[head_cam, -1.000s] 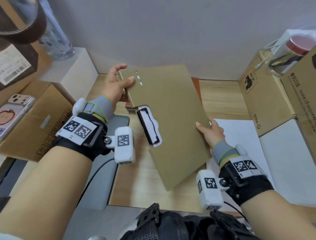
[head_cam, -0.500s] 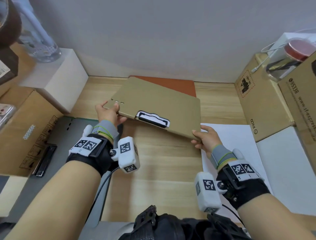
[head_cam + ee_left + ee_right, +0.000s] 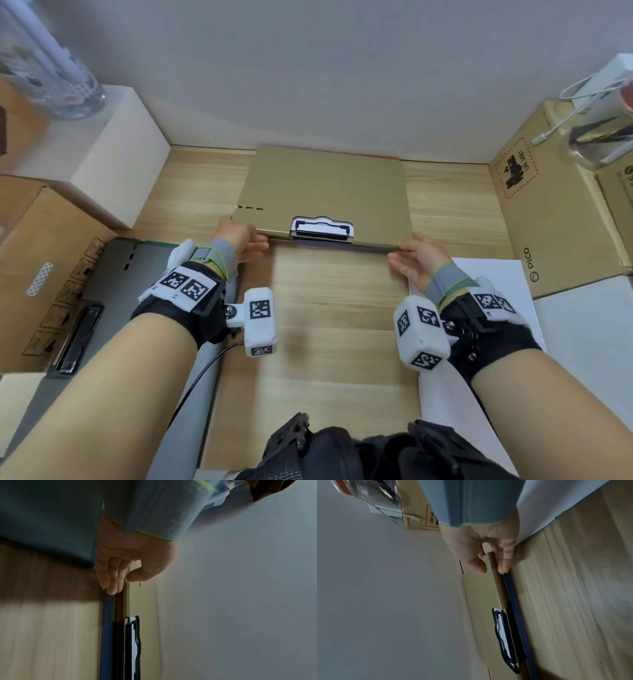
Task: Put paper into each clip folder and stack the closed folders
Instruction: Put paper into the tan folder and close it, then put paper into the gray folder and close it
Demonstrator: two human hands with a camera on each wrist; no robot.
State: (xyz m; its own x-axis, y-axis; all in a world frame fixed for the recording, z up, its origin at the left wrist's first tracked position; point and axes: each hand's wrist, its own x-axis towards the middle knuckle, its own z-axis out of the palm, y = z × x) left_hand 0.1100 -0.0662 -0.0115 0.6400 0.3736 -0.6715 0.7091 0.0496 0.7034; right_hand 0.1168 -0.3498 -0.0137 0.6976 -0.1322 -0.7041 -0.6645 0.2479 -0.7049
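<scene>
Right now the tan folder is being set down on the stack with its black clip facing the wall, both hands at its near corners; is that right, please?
Not quite: the clip sits on the near edge of the tan folder, toward the person, as the head view shows. The left hand and right hand do hold its near corners on the stack.

Left hand, right hand: grey ribbed cuffs edged lime; black wrist straps with white checker-marker plates; white marker-printed camera blocks on screwed brackets; black cable near left block.
</scene>
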